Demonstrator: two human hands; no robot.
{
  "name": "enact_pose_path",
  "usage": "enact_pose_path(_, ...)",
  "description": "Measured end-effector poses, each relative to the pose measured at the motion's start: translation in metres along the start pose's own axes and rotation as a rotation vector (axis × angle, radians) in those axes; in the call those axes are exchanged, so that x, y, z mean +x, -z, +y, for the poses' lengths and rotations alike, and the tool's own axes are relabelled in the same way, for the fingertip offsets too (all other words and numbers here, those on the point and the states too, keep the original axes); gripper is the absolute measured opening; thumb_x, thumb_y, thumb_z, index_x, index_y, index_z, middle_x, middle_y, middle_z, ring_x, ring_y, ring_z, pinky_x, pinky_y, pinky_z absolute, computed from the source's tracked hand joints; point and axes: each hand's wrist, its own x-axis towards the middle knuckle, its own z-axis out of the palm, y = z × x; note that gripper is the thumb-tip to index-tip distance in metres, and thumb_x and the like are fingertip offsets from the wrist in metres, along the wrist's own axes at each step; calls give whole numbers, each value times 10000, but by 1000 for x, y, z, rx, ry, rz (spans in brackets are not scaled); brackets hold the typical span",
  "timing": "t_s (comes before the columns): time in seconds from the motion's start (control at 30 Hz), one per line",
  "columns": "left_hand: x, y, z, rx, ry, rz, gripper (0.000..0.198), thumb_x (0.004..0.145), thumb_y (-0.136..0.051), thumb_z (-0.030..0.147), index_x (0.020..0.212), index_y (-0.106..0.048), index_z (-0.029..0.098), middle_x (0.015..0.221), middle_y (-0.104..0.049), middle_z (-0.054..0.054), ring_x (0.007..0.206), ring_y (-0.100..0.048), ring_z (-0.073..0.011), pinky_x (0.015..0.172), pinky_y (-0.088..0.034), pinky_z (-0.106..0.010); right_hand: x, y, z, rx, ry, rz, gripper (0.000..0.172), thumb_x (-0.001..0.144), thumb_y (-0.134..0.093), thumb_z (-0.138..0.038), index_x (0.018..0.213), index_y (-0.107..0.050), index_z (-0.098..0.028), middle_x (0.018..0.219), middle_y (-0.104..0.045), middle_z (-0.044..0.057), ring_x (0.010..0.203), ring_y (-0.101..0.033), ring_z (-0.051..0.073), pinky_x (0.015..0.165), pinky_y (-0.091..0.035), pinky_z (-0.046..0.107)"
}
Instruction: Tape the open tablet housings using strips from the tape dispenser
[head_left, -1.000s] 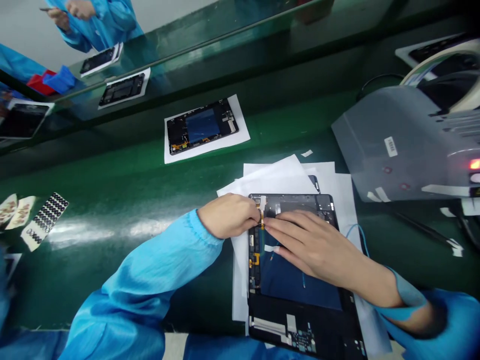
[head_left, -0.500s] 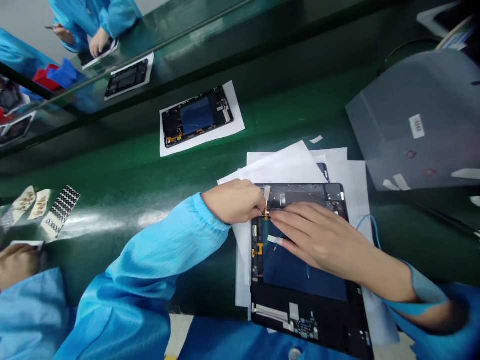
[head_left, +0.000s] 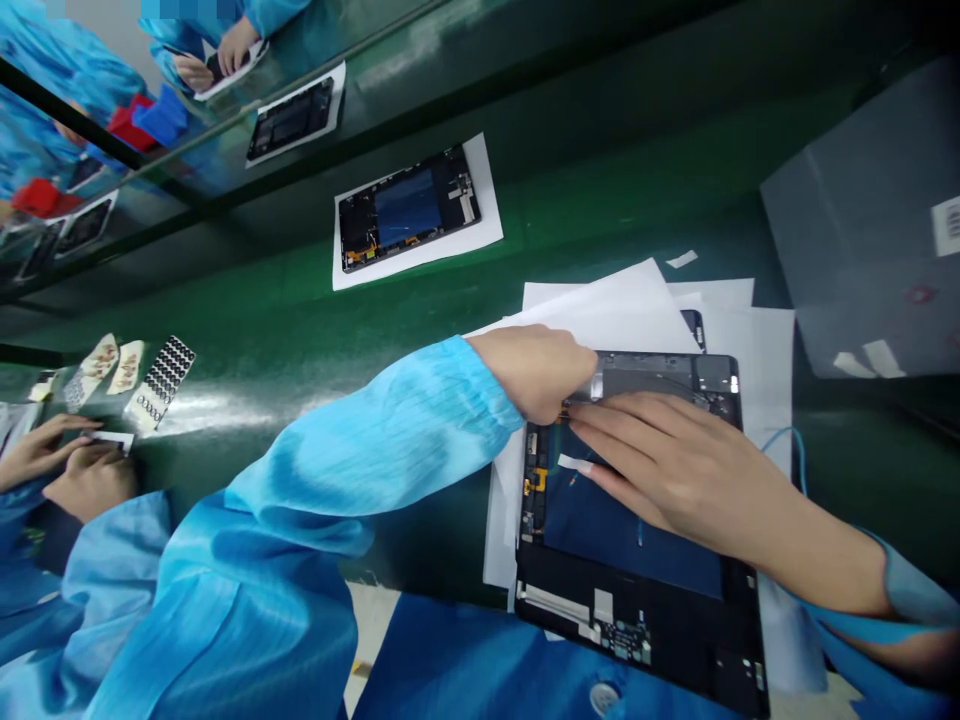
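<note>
An opened tablet (head_left: 637, 620) lies on white paper sheets, its blue battery panel (head_left: 675, 555), orange ribbon cable (head_left: 535, 482) and small circuit board exposed. My left hand (head_left: 536, 370) is closed over the tablet's upper left corner. Its fingertips point down at the inner edge, and whatever they pinch is hidden. Flat across the upper part of the tablet rests my right hand (head_left: 675, 470), fingers stretched out and fingertips close to my left hand. A small white strip (head_left: 574, 463) shows at the tip of my right thumb; whether the thumb presses it cannot be made out.
Beyond, another opened tablet (head_left: 409, 210) lies on paper on the green bench (head_left: 277, 310). A grey bin (head_left: 862, 220) stands at right. Sticker sheets (head_left: 165, 380) and a co-worker's hands (head_left: 94, 480) are at left. More people work across the bench.
My left hand has moved right, over the tablet's corner, covering a white strip there. My right hand stays on the tablet. The camera view has shifted, bringing both co-worker's hands at left into sight.
</note>
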Motion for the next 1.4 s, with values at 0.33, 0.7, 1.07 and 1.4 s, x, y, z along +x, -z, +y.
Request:
enact_pose_path(0.33,-15,-67,-10,-298,-17,485,140,903,-611,243,821,-702,174,824,-684,-18,702,-610,-151,616,-426,-263,-7,6,-2,-41,15,-41,379,915,-581,-298,1194,-622,-45,1183,-660,150,1039,-579,294,877,-448,422)
enact_pose_path(0.7,-25,-127,2,103,-171,1135,264,983,-542,320,1058,-644,89,766,-620,-30,690,-551,-167,612,-447,-309,1,5,-9,-135,-125,-211,498,979,-401,-396,1261,-574,-24,1235,-631,170,1077,-524,322,920,-396,464)
enact_pose_path(1.07,-28,-117,-3,113,-189,955,390,1011,-448,426,1187,-619,123,865,-629,-55,791,-536,-204,681,-387,-345,4,12,2,-34,-146,-234,457,962,-450,-401,1265,-576,-84,1216,-627,171,1079,-553,325,880,-449,474)
enact_pose_path(1.4,-24,-123,-3,75,-183,985,347,1013,-446,404,1154,-631,146,895,-637,-51,806,-537,-200,687,-388,-346,28,5,32,50,4,-65,205,905,-575,-105,1094,-636,-158,1011,-687,72,882,-661,184,775,-553,308)
